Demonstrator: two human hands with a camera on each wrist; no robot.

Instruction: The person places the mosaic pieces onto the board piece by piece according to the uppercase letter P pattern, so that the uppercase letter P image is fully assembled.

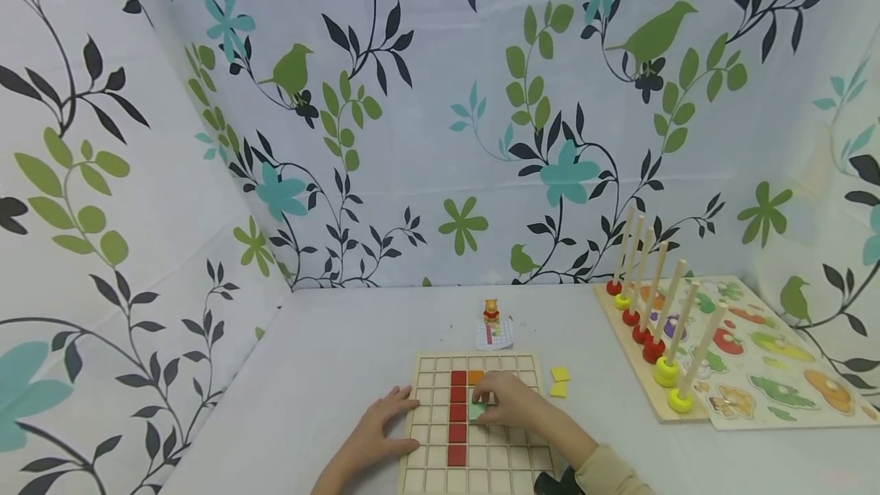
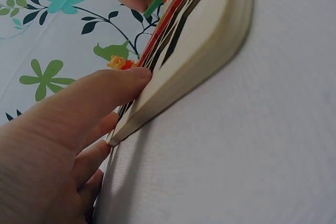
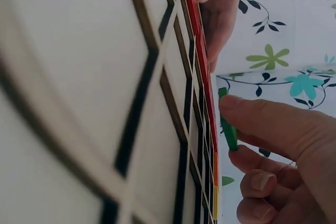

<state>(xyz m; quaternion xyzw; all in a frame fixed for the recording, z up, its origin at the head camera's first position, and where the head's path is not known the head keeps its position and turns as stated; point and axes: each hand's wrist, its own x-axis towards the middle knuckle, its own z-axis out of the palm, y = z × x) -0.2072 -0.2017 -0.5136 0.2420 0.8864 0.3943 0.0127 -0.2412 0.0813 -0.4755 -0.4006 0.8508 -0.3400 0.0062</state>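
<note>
A wooden grid board (image 1: 498, 482) lies on the white table. Down one of its columns runs a line of red square tiles (image 1: 457, 432), with an orange tile (image 1: 475, 377) beside the top one. A yellow tile (image 3: 216, 203) shows past the orange in the right wrist view; from the head, the hand covers it. My right hand (image 1: 510, 401) pinches a green square tile (image 3: 228, 121) between thumb and fingers, tilted and held just over the grid right of the reds. With fingers spread, my left hand (image 1: 376, 431) rests at the board's left edge, thumb on the rim.
Two loose yellow tiles (image 1: 560, 374) lie right of the board. Behind it, a small bear figure (image 1: 491, 313) stands at a paper card with a coloured grid (image 1: 495, 334). To the right are a pegged stand with rings (image 1: 639, 373) and a vegetable puzzle board (image 1: 739, 388).
</note>
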